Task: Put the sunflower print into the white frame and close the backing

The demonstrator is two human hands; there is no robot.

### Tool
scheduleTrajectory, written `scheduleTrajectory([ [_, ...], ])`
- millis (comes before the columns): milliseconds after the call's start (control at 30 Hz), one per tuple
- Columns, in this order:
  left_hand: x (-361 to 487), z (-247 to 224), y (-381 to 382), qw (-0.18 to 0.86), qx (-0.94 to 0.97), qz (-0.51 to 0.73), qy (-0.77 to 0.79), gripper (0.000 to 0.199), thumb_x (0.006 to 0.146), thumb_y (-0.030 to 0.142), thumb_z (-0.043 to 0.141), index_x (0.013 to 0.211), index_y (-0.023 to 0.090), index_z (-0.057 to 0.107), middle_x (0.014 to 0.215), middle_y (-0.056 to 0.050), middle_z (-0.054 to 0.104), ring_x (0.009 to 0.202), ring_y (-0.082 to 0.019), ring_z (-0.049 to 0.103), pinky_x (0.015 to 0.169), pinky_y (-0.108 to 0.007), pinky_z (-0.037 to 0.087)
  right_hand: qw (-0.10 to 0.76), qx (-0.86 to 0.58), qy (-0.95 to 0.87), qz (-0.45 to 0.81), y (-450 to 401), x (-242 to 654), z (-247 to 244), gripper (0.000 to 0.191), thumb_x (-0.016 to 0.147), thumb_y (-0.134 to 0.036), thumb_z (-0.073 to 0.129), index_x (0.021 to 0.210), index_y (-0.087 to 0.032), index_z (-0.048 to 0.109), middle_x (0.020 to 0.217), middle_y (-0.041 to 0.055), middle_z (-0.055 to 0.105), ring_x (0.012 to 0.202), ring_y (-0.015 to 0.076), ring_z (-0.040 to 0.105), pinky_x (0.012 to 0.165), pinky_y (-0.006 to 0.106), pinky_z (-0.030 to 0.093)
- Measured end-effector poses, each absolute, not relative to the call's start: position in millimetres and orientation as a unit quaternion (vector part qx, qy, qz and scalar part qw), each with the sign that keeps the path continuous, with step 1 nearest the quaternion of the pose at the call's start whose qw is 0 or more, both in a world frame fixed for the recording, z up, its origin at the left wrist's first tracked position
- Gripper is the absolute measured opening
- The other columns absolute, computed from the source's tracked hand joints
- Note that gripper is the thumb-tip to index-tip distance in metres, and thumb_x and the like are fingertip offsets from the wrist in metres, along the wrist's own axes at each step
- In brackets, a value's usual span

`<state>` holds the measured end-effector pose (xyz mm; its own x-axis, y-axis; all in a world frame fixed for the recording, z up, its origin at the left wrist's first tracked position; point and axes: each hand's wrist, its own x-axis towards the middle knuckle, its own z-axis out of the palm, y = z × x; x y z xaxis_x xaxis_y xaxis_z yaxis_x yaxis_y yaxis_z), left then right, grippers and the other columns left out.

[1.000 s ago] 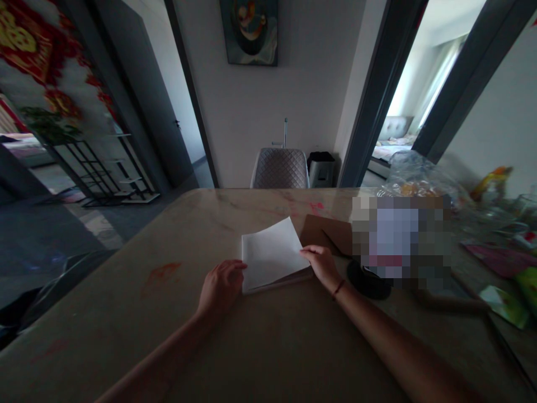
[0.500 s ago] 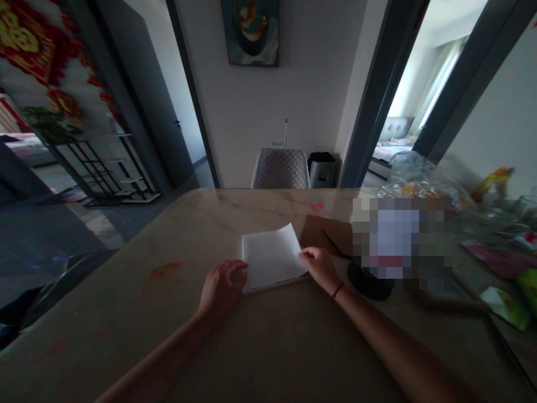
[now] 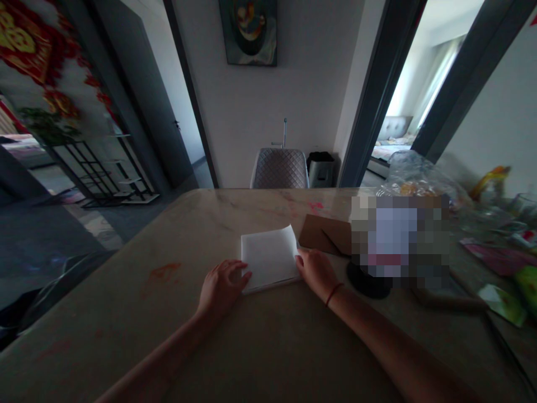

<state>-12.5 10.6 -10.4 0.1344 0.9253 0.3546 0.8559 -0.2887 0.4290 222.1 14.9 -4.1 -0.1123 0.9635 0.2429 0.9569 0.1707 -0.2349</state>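
Observation:
A white stack of paper sheets or a pad (image 3: pixel 268 260) lies on the marble-patterned table (image 3: pixel 201 224), its top right corner curling up. At the left edge of the paper is my left hand (image 3: pixel 222 285), thumb and fingers apart, fingertips touching the edge. My right hand (image 3: pixel 316 271) has its fingers closed on the paper's right edge. Just behind my right hand lies a brown card or envelope (image 3: pixel 325 234) with a dark thin line across it.
Right of my right hand stand a black round base (image 3: pixel 369 282) and a pixelated area. Farther right are a clear plastic bag (image 3: pixel 413 173), a pink packet (image 3: pixel 493 257) and a green-white packet (image 3: pixel 503 305). A quilted chair (image 3: pixel 281 168) stands beyond the far edge.
My right hand has shifted slightly left and lower along the paper's right edge. My left thumb has moved onto the paper's left edge.

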Motion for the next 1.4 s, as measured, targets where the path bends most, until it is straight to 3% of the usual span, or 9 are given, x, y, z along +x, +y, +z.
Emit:
scheduleTrajectory([
  [100,-13,-11,11,0.061,0.750,0.285,0.594,0.026,0.076,0.041,0.053,0.090,0.023,0.065,0.099,-0.002,0.065,0.091,-0.019,0.060,0.085,-0.035,0.044,0.184,-0.658,-0.730,-0.011,17,224,-8,0.019,0.082,-0.021,0.047,0.093,-0.013,0.061,0.090,0.0111,0.060,0.085,0.0188,0.056,0.074,0.027,0.040],
  [233,-12,-10,10,0.064,0.747,0.285,0.597,0.026,0.076,0.041,0.053,0.090,0.023,0.065,0.100,-0.002,0.065,0.092,-0.020,0.060,0.087,-0.035,0.044,0.209,-0.639,-0.739,-0.025,22,228,-16,0.040,0.080,-0.022,0.051,0.119,-0.014,0.051,0.106,0.0147,0.054,0.100,0.0219,0.051,0.084,0.032,0.040],
  [433,-13,-13,12,0.060,0.751,0.282,0.594,0.025,0.077,0.041,0.053,0.090,0.023,0.064,0.099,-0.002,0.065,0.091,-0.019,0.060,0.086,-0.035,0.044,0.227,-0.606,-0.763,0.009,26,233,-26,0.037,0.084,-0.024,0.042,0.117,-0.015,0.055,0.132,0.0149,0.043,0.121,0.0231,0.039,0.098,0.039,0.031],
  [567,-14,-14,13,0.045,0.766,0.258,0.587,0.030,0.079,0.041,0.049,0.098,0.023,0.063,0.105,-0.003,0.064,0.097,-0.020,0.058,0.090,-0.037,0.042,0.240,-0.601,-0.762,0.023,26,234,-27,0.036,0.082,-0.023,0.043,0.115,-0.017,0.056,0.133,0.0112,0.044,0.124,0.0242,0.035,0.100,0.044,0.028],
  [700,-13,-14,12,0.015,0.781,0.228,0.581,0.036,0.080,0.041,0.046,0.107,0.021,0.060,0.114,-0.007,0.060,0.105,-0.023,0.055,0.093,-0.040,0.039,0.256,-0.592,-0.763,0.042,27,233,-28,0.035,0.080,-0.021,0.045,0.112,-0.015,0.056,0.128,0.0103,0.049,0.123,0.0226,0.037,0.100,0.042,0.030],
  [967,-10,-11,10,0.011,0.782,0.208,0.587,0.035,0.080,0.040,0.045,0.106,0.021,0.060,0.117,-0.007,0.059,0.108,-0.022,0.054,0.094,-0.040,0.039,0.259,-0.578,-0.772,0.049,27,236,-28,0.031,0.081,-0.025,0.045,0.108,-0.015,0.057,0.131,0.0099,0.046,0.126,0.0250,0.032,0.103,0.045,0.025],
  [1167,-10,-11,9,0.009,0.783,0.215,0.583,0.034,0.080,0.040,0.046,0.104,0.021,0.060,0.116,-0.007,0.060,0.107,-0.022,0.054,0.094,-0.039,0.038,0.235,-0.559,-0.793,0.055,25,237,-25,0.038,0.082,-0.030,0.044,0.116,-0.016,0.051,0.130,0.0092,0.048,0.125,0.0225,0.033,0.104,0.043,0.022],
  [1400,-10,-11,9,0.015,0.782,0.213,0.585,0.034,0.080,0.040,0.044,0.107,0.023,0.058,0.116,-0.006,0.060,0.108,-0.022,0.053,0.094,-0.040,0.038,0.326,-0.602,-0.729,0.001,33,241,-34,0.034,0.084,-0.028,0.039,0.112,-0.015,0.054,0.127,0.0119,0.050,0.120,0.0208,0.041,0.099,0.040,0.030],
])
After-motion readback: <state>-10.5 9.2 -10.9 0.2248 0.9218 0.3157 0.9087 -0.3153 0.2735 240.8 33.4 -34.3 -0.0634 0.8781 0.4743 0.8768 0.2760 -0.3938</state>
